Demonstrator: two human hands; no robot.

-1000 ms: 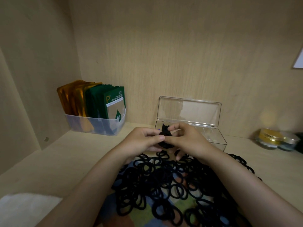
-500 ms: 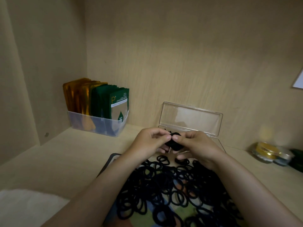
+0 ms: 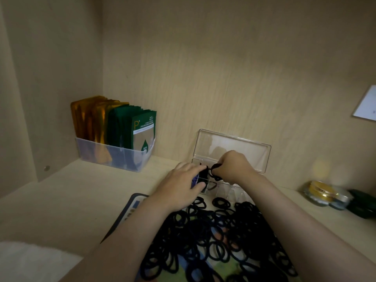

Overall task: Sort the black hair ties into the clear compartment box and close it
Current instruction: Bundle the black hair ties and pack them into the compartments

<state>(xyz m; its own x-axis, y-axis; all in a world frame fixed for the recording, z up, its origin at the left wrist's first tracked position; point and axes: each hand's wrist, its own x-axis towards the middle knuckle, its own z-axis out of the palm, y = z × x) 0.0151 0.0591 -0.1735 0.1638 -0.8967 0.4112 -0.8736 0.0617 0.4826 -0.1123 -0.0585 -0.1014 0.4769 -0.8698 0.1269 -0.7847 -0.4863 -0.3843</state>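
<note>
Centre frame: hands now forward from pile (image 3: 213, 237) to box (image 3: 230, 190). Right hand (image 3: 234, 166) pinches ties (image 3: 213, 169) over left compartment; left hand (image 3: 181, 182) on box end, grip unclear. Lid (image 3: 232, 147) open; sorting far from done.

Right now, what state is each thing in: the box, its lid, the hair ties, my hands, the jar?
clear compartment box: open, a few ties inside
lid: raised upright
pile of hair ties: loose, unsorted
held hair tie: pinched over the box
right hand: pinching that tie
left hand: gripping the box's left end
gold-lidded jar: closed
</note>
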